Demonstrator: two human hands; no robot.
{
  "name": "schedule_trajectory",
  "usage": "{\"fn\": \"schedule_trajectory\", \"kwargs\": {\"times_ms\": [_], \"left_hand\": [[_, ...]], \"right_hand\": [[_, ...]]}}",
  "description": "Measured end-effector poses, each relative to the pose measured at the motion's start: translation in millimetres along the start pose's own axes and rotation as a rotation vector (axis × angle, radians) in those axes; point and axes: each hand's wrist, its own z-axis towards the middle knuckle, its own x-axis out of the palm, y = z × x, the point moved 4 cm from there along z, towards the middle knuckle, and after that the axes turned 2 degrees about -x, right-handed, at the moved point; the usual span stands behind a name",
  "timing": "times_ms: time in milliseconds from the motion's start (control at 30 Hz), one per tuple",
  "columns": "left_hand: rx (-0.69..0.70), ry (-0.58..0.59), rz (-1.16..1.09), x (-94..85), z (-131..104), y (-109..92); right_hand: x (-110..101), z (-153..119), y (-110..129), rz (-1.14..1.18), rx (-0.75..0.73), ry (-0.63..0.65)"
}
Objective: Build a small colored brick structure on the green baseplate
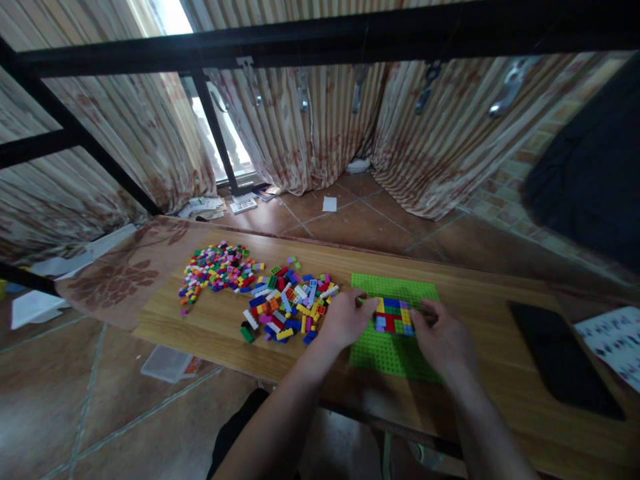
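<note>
A low, multicoloured block of toy bricks (394, 316) in yellow, blue, red, green and light purple is on the green studded baseplate (383, 363). My left hand (347, 317) has curled fingers and its thumb at the block's left edge. At the opposite edge, the thumb and fingers of my right hand (443, 333) grip the block's right side. Between them the two hands hold the block level. Whether its underside is pressed onto the studs or slightly raised cannot be seen.
Left of the baseplate lies a loose pile of larger bricks (287, 303), with a heap of smaller bricks (217, 268) beyond it. A dark flat panel (563, 360) and a printed sheet (613, 340) are at the right of the wooden table (495, 303). A clear plastic tray (167, 364) is on the floor.
</note>
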Motion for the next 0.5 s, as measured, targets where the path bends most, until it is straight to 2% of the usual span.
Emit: {"fn": "schedule_trajectory", "kwargs": {"times_ms": [167,333,433,500], "left_hand": [[0.031,-0.072,-0.266,-25.0,5.8,-3.1],[0.068,-0.122,-0.327,-46.0,-1.8,-6.7],[0.025,-0.185,-0.42,-68.9,-9.4,-3.8],[-0.017,-0.276,-0.48,-89.6,-14.2,1.2]], "right_hand": [[-3.8,-2.9,-0.9,-0.028,-0.005,0.03],[-6.6,-3.9,1.5,-0.049,-0.02,0.035],[-6.6,-5.1,6.0,-0.07,-0.033,0.027],[-5.5,-6.7,9.1,-0.081,-0.049,0.02]]}}
